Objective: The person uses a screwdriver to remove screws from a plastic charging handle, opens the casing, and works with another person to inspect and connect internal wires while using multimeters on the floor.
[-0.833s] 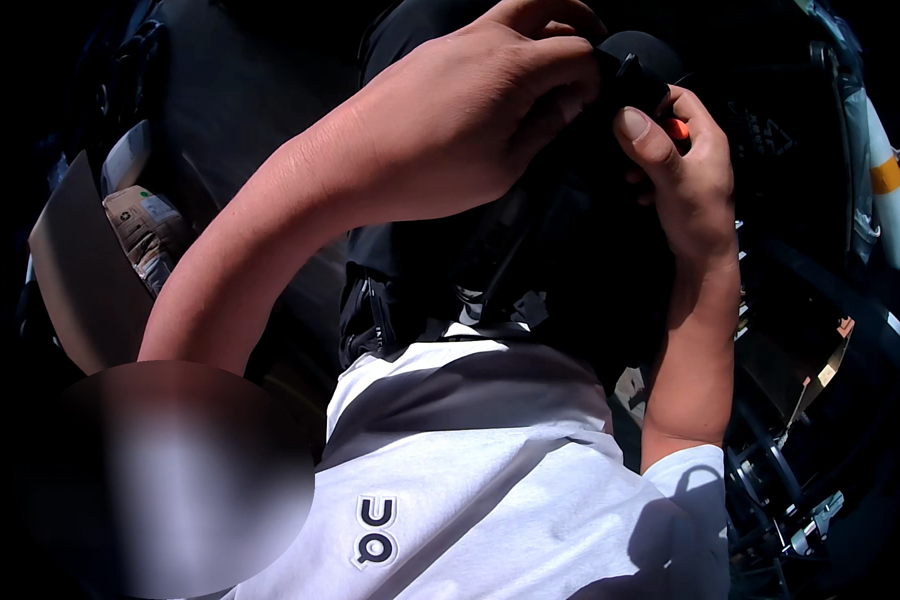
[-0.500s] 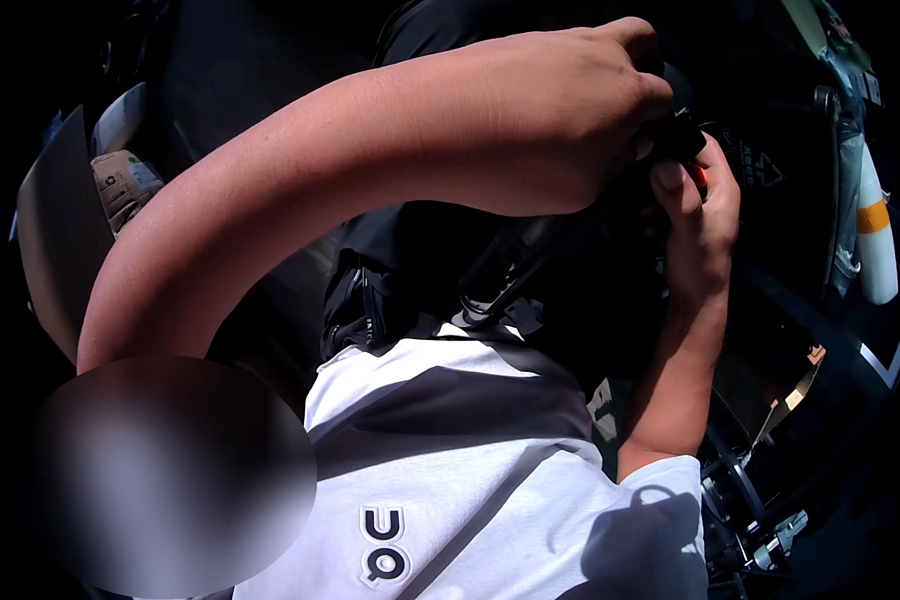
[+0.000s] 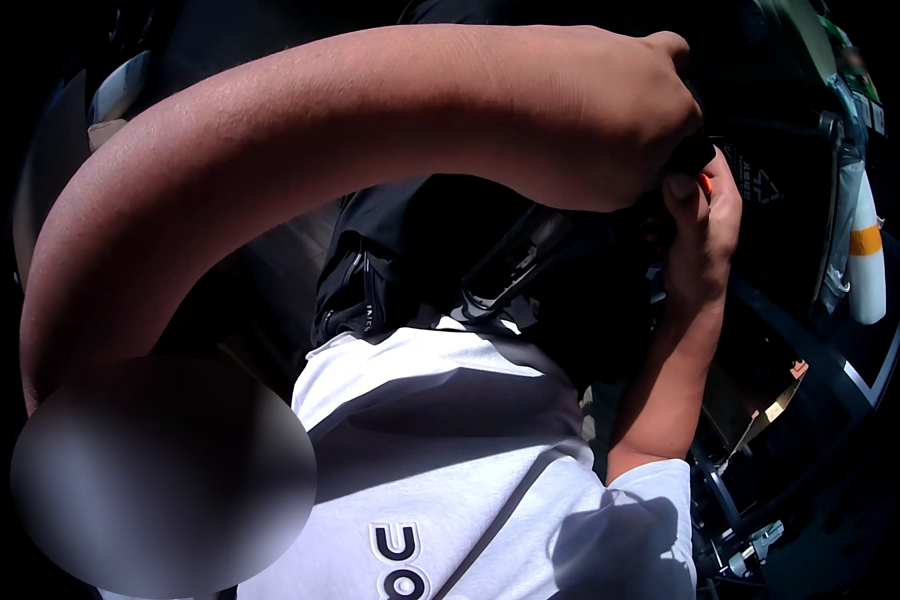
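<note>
My left arm reaches across from the left edge to the upper right. At its end my left hand (image 3: 660,85) is closed, its fingers curled over a dark object (image 3: 694,154) that lies mostly in shadow. Just below it my right hand (image 3: 708,225) is closed too, with the thumb pressed toward the bent fingers. A small orange-red part (image 3: 707,184) shows beside that thumb. The two hands nearly meet around the dark object. Shadow and my left hand hide its shape, so I cannot tell its kind.
To the right hangs a white tube with an orange band (image 3: 868,270), beside crumpled clear plastic (image 3: 842,235). A dark panel with a pale triangle mark (image 3: 765,185) stands behind my right hand. Lower right are a tan strip (image 3: 770,408) and a metal fitting (image 3: 765,545).
My left hand has shifted a little to the right, and its forearm now lies higher across the view. Both hands stay closed together at the dark object.
</note>
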`<state>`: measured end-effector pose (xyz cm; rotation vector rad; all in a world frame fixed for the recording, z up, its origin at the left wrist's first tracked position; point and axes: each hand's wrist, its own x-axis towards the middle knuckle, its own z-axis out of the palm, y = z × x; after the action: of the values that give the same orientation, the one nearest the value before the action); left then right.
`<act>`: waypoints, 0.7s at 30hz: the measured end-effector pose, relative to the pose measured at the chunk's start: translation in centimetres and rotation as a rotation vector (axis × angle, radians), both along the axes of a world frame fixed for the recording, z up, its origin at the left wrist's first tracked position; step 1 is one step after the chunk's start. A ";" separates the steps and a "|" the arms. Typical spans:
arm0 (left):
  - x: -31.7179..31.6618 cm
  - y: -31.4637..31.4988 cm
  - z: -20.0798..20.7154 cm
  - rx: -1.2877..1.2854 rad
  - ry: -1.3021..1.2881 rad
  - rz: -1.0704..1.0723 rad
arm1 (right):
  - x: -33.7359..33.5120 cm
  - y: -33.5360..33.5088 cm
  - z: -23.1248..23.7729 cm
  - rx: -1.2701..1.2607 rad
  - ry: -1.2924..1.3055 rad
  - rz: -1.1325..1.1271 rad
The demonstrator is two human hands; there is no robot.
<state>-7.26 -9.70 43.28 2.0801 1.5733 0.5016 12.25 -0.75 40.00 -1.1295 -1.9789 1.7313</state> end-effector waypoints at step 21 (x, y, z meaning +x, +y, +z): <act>0.8 -2.2 -3.5 0.155 -0.587 0.370 | 2.0 0.1 0.6 0.022 -0.013 -0.167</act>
<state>-6.42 -11.85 39.78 1.5238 1.5761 1.2676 14.29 -0.69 40.57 -1.2629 -1.8485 1.6178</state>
